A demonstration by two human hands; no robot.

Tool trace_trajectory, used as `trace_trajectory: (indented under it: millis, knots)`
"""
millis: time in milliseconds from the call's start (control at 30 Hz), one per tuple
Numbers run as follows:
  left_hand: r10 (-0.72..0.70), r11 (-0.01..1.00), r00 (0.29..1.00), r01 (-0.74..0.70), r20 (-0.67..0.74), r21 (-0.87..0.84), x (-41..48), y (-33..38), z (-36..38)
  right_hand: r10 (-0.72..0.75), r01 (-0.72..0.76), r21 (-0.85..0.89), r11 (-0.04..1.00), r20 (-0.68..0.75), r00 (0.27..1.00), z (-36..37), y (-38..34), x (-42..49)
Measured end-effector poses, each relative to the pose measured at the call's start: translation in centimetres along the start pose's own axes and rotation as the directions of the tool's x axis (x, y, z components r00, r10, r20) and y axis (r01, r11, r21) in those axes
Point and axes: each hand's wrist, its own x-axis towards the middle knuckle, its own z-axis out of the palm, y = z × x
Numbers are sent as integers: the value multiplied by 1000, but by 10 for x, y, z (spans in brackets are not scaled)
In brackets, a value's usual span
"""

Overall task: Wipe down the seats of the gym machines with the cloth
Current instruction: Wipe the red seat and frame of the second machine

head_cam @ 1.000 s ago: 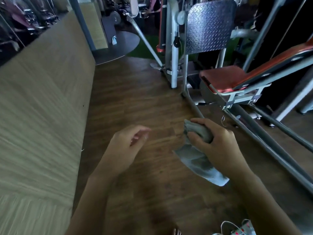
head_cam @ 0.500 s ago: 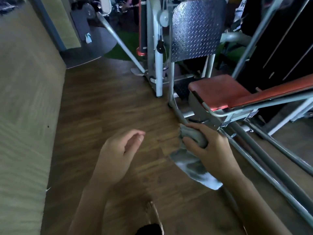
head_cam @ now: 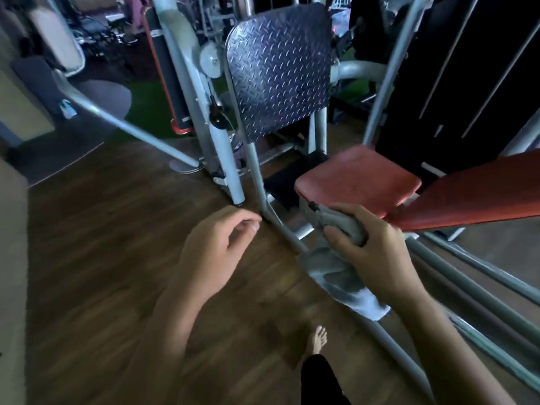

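Note:
My right hand grips a bunched grey cloth, whose loose end hangs down below the wrist. The hand is just in front of and below the front edge of a red padded seat on a grey steel gym machine. A long red back pad slopes up to the right from the seat. My left hand hovers over the wooden floor to the left, fingers loosely curled and apart, holding nothing.
A diamond-plate metal footplate stands upright behind the seat. Grey frame tubes run along the floor at right. A slanted grey bar crosses at left. My bare foot is on the wooden floor.
I have stepped closer to the machine. The seat now looms larger, and my right hand with the cloth has come up to its front edge. My foot has entered view.

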Motion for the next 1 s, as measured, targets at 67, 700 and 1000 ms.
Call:
trace_trajectory:
  millis: [67, 700, 1000]
  knots:
    - [2, 1000, 1000, -2, 16, -3, 52, -20, 12, 26, -26, 17, 1000, -8, 1000, 11, 21, 53]
    - [115, 967, 836, 30, 537, -253, 493, -239, 241, 656, -519, 403, 754, -512, 555, 116, 257, 369]
    - [27, 856, 791, 298, 611, -423, 571, -342, 464, 796, -536, 602, 592, -544, 267, 230, 452, 455]
